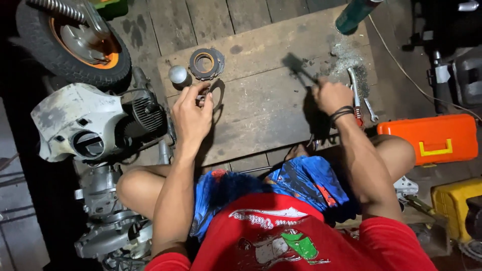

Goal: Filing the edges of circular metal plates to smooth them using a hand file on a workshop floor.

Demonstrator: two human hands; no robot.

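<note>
My left hand [193, 113] grips a thin metal ring plate [213, 93] and holds it on edge against the wooden board [261, 115]. My right hand [330, 95] is closed around a dark hammer [297, 66], whose blurred head hangs above the board to the right of the plate. Behind the left hand lies a stack of round clutch discs [207, 63] with orange inner rings, and a shiny metal cap [178, 75] stands beside it.
A white scooter engine cowl [75, 123] and a wheel [70, 42] lie at the left. Wrenches [357, 93] rest right of my right hand. An orange tool case [429, 138] and a yellow box [454, 200] sit at the right. A green can [354, 15] lies at the back.
</note>
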